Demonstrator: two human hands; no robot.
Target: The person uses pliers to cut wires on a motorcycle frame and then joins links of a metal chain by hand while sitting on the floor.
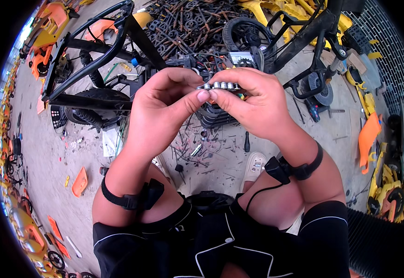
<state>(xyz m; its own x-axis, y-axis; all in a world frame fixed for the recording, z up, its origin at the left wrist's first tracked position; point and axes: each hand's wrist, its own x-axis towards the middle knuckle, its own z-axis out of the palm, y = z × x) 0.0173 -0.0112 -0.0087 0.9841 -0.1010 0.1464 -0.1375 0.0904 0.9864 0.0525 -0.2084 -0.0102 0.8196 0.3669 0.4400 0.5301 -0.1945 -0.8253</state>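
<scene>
Pinching a short row of small silver metal rings (219, 85) between both hands, raised in front of the chest; left hand (162, 109) closing thumb and forefinger on the row's left end, right hand (253, 102) curling fingers over the top and pressing the thumb against the left thumb tip beneath. Looking hard, stiff and smooth, probably light yet slippery and liable to scatter, so gripping at both ends and squeezing inward seeming safest. Lying just beyond the hands, a black bicycle frame (95, 55) and a small wheel (243, 34); below the hands, a dusty floor (220, 162) strewn with screws and a black-handled screwdriver (247, 141); orange plastic scraps (79, 181) resting left of the left wrist
</scene>
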